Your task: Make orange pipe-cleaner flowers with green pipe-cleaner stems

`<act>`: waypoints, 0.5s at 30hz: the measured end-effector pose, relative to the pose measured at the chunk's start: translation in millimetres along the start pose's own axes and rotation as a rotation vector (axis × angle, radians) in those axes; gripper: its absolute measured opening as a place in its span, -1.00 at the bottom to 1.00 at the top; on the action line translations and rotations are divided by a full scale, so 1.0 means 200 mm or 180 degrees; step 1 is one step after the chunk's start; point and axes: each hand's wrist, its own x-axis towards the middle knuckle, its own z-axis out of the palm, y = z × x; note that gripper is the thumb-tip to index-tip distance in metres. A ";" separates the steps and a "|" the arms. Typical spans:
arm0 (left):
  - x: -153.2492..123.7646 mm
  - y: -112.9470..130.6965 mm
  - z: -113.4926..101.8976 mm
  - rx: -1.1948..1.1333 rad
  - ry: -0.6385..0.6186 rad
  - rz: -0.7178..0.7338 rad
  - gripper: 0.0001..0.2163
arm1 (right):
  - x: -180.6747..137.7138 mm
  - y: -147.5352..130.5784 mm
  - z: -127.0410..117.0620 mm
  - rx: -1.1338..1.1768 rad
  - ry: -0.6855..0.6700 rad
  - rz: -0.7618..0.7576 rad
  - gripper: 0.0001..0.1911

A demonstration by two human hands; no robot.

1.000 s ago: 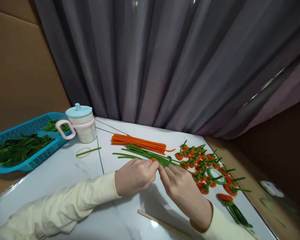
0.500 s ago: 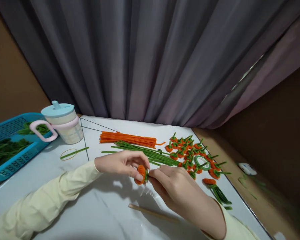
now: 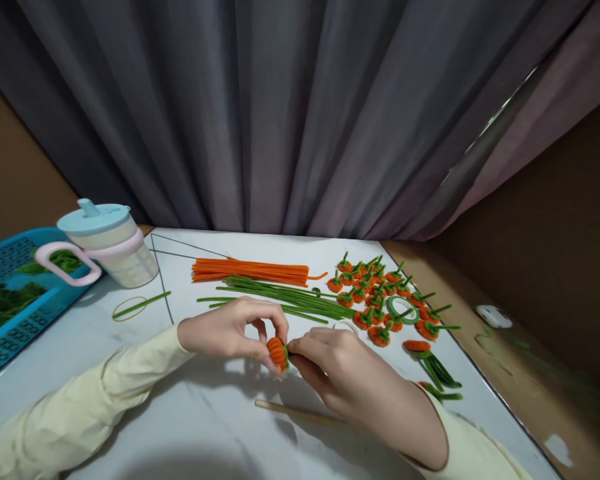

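Between the thumb and fingers of my left hand (image 3: 235, 330) is a small orange pipe-cleaner pumpkin (image 3: 277, 355), held above the table with its green top facing right. My right hand (image 3: 337, 367) pinches at that green top, and its fingertips partly hide the stem. Behind my hands lie a bundle of green pipe cleaners (image 3: 290, 297) and a bundle of orange pipe cleaners (image 3: 253, 270). Several finished-looking pumpkins (image 3: 380, 335) with green stems cluster to the right. Under my hands a wooden stick (image 3: 297, 411) rests on the table.
A lidded cup (image 3: 113, 243) with a pink handle stands at the left beside a blue basket (image 3: 63, 303) of greens. A roll of green tape (image 3: 403, 309) sits among the pumpkins. Grey curtains (image 3: 275, 120) hang behind the white table (image 3: 190, 413).
The pumpkin has turned in my left hand, so more of its ribbed orange side shows. Both hands remain on it. The whole view has shifted slightly.
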 end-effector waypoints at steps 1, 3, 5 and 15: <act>0.00 0.00 0.00 -0.0033 0.0036 -0.0042 -0.87 | 0.00 0.00 0.01 -0.0148 0.0020 -0.0046 -0.80; 0.00 -0.01 0.00 -0.0093 0.0143 -0.0082 -0.86 | -0.01 -0.02 0.02 -0.0343 0.0100 -0.0148 -0.79; 0.00 0.00 0.00 -0.0083 0.0240 0.0021 -0.87 | -0.01 -0.02 0.01 -0.0203 0.0208 -0.0104 -0.78; -0.07 0.12 0.06 0.1466 0.0123 0.1521 -0.82 | 0.07 0.15 -0.08 0.4045 -0.1926 0.0855 -0.73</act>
